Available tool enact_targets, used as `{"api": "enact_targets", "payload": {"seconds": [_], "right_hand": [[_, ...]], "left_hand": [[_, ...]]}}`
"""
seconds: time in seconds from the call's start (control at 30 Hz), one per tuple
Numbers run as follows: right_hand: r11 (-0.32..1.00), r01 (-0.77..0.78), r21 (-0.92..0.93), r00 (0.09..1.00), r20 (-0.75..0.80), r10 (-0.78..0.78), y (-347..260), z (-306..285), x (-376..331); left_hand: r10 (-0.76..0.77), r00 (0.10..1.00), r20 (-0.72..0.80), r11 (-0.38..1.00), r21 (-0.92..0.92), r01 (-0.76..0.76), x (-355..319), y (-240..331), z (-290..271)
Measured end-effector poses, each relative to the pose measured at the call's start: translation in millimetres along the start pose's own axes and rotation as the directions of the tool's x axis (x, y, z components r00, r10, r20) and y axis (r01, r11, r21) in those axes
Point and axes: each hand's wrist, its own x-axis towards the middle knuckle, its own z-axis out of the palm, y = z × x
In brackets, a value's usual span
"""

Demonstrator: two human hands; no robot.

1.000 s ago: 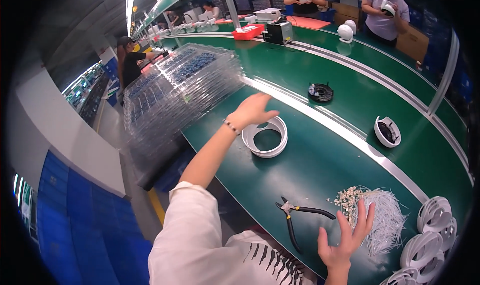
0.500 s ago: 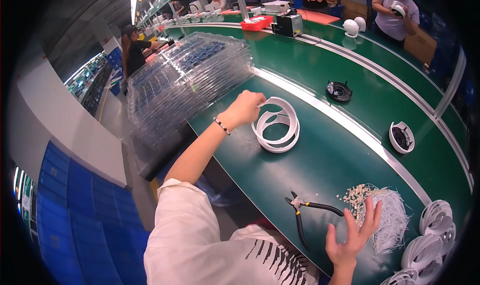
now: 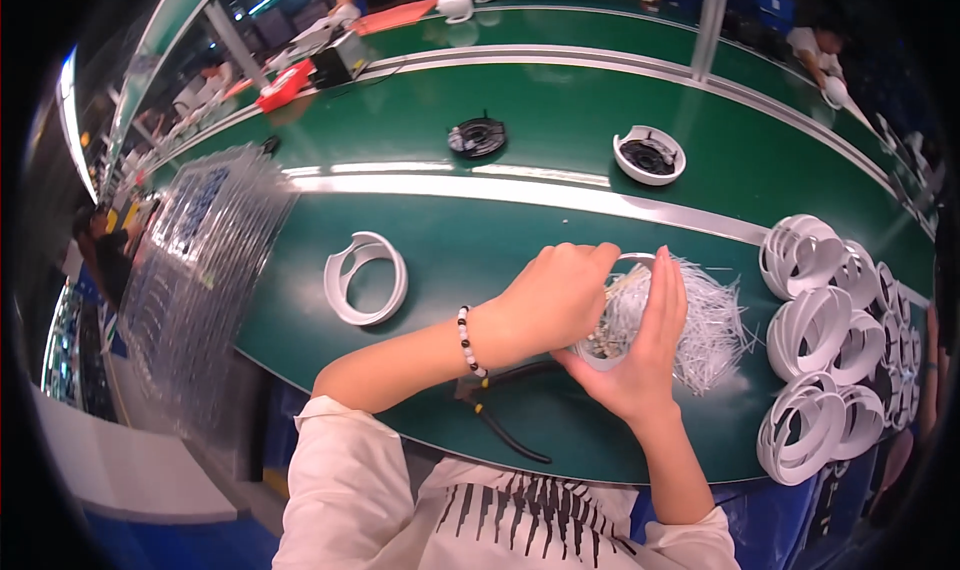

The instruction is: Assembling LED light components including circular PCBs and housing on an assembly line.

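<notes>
On the green worktop point(image 3: 520, 240), left hand point(image 3: 555, 300) and right hand point(image 3: 650, 345) closed around a white ring part point(image 3: 612, 342) beside white cable ties point(image 3: 705, 320), red flat package point(image 3: 283, 83) far left.

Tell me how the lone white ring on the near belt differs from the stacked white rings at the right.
The lone white ring lies flat by itself; the stacked white rings lean on edge, crowded together. The lone one lies left of both hands, the stack right of them. Both are white, open plastic rings on the green belt.
</notes>
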Motion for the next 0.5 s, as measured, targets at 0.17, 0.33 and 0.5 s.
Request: {"api": "enact_targets", "payload": {"seconds": [0.17, 0.33, 0.5], "right_hand": [[0.980, -0.085, -0.182, 0.991, 0.085, 0.101, 13.7, -16.7, 4.4], [0.979, -0.202, 0.036, 0.979, 0.038, 0.201, 46.4, -16.6, 4.4], [0.977, -0.186, 0.108, 0.982, -0.015, 0.188, 37.0, -11.0, 4.7]], "left_hand": [[0.025, 0.999, 0.023, 0.999, -0.020, -0.025, 19.9, -8.5, 9.6], [0.041, 0.969, 0.244, 0.995, -0.098, -0.018, 71.6, -30.6, 4.3], [-0.352, 0.802, -0.483, 0.747, 0.371, 0.552, 141.3, -234.8, -39.3]]}}
